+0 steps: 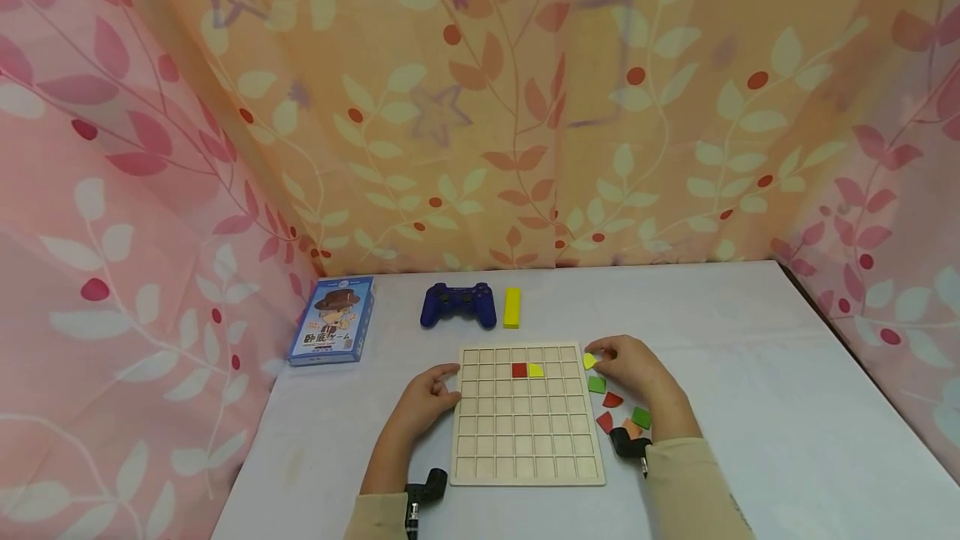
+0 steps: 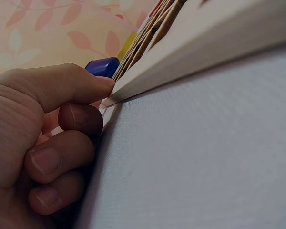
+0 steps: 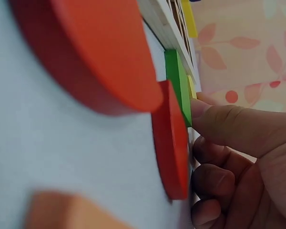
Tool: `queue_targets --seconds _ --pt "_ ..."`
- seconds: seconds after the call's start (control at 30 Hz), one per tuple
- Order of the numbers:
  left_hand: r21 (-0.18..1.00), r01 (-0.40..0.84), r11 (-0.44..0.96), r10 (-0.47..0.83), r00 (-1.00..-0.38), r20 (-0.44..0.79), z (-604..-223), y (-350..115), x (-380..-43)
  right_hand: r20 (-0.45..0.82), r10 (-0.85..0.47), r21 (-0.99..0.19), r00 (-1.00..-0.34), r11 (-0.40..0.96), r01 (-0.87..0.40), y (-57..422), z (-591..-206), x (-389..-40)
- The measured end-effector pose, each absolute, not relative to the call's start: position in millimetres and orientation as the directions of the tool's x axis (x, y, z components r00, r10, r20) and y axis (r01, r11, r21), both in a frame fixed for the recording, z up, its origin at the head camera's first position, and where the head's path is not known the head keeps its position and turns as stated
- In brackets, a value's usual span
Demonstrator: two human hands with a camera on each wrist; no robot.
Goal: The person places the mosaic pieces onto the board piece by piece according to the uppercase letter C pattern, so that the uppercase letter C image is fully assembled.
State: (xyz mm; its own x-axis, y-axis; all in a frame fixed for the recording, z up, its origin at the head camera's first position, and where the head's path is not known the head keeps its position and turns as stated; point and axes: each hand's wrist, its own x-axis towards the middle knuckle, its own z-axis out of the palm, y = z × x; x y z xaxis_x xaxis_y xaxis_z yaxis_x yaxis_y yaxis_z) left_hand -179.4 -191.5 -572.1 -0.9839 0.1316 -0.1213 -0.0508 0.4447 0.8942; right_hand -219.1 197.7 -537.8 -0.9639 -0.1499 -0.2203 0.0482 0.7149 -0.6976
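Observation:
A wooden grid board lies on the white table, with a red square piece and a yellow quarter-circle piece in adjacent cells near its far side. My left hand touches the board's left edge with thumb and forefinger; in the left wrist view its other fingers are curled. At the board's far right corner, my right hand pinches another yellow quarter-circle piece. The right wrist view shows that piece mostly hidden behind a green piece and the thumb.
Right of the board lie green pieces, red rounded pieces and an orange piece, partly covered by the wrist camera. Beyond the board are a blue game controller and a yellow block. A blue box lies at the far left.

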Motion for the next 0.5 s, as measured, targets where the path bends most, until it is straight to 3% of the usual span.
queue_targets --seconds 0.5 --pt "0.889 -0.055 0.454 0.13 -0.983 -0.128 -572.1 -191.7 -179.4 -0.195 -0.081 -0.712 -0.977 0.697 0.085 196.5 -537.2 -214.1"
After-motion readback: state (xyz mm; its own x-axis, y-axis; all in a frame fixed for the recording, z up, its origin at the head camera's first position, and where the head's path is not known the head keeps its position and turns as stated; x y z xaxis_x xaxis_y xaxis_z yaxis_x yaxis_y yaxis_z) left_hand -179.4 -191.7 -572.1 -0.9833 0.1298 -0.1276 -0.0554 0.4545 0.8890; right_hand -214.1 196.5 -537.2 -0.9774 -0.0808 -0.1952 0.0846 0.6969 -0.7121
